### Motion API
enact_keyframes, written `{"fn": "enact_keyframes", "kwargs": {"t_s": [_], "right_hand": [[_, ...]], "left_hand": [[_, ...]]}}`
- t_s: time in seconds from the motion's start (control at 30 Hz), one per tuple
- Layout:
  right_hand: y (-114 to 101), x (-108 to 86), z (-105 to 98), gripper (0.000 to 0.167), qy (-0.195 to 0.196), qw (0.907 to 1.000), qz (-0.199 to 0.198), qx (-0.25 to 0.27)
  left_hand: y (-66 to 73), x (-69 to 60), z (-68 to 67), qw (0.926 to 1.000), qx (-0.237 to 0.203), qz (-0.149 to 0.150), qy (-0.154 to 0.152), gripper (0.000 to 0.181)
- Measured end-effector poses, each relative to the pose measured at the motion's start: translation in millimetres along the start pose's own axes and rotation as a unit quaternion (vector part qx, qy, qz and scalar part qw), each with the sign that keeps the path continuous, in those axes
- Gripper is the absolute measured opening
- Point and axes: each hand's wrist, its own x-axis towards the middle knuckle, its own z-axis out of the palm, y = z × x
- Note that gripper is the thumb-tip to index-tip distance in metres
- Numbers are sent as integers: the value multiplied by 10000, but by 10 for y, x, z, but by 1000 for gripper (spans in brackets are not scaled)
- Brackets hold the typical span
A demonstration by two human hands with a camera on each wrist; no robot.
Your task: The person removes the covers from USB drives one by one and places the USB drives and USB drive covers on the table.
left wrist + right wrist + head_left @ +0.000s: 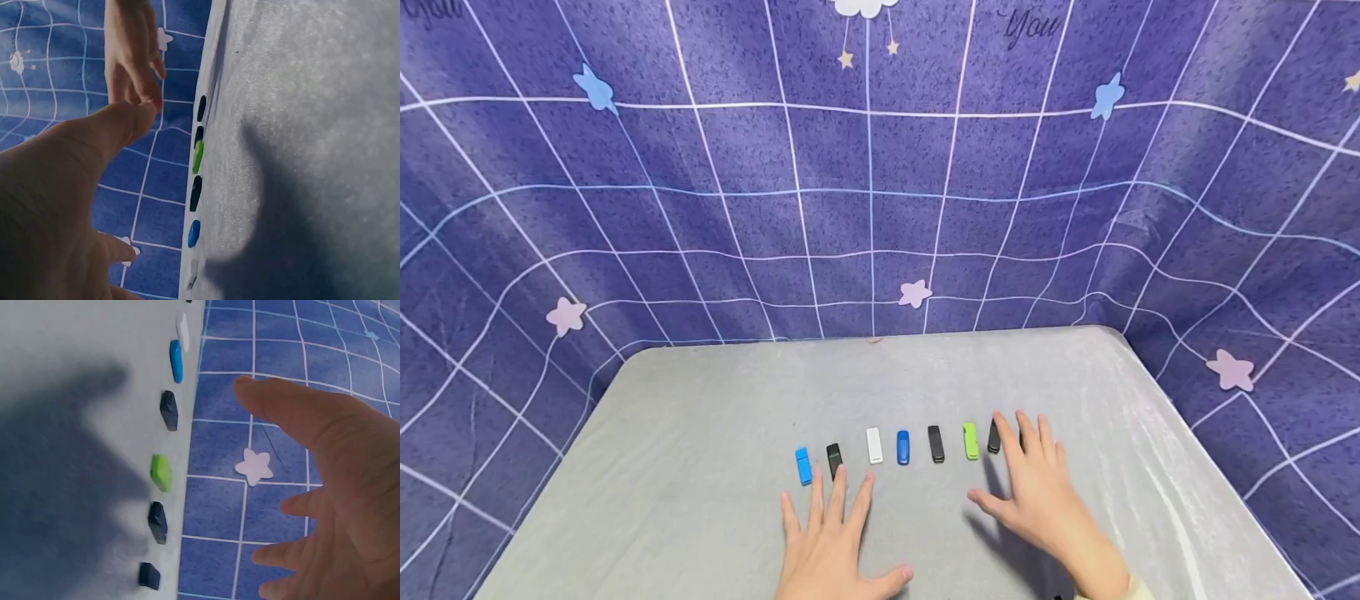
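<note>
A row of small USB sticks lies across the table. From the left in the head view come a light blue stick, a black stick, a white stick, a blue stick, another black stick, a green stick and a black stick. My left hand is spread, its fingertips nearest the left black stick. Over the row's right end hovers my right hand, fingers apart and holding nothing. One more black stick, seen in the right wrist view, is mostly hidden by that hand from above.
A grey cloth covers the table. Behind it and along both sides hangs a purple-blue curtain with grid lines and stars. Hand shadows fall on the cloth.
</note>
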Motion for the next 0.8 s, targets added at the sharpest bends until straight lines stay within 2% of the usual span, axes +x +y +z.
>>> {"fn": "enact_keyframes", "kwargs": {"t_s": [0.23, 0.37, 0.6, 0.8], "right_hand": [[72, 124, -62, 104, 163, 9997, -161, 87], [116, 174, -81, 105, 60, 9996, -156, 207], [154, 242, -84, 105, -278, 9995, -61, 164], [230, 250, -56, 106, -514, 9985, 98, 159]], "left_hand": [[37, 6, -19, 9997, 80, 184, -148, 116], [74, 6, -34, 9991, 84, 303, -283, 117], [94, -1, -6, 9983, 44, 465, -346, 118], [112, 24, -4, 9932, -163, 828, -799, 113]]}}
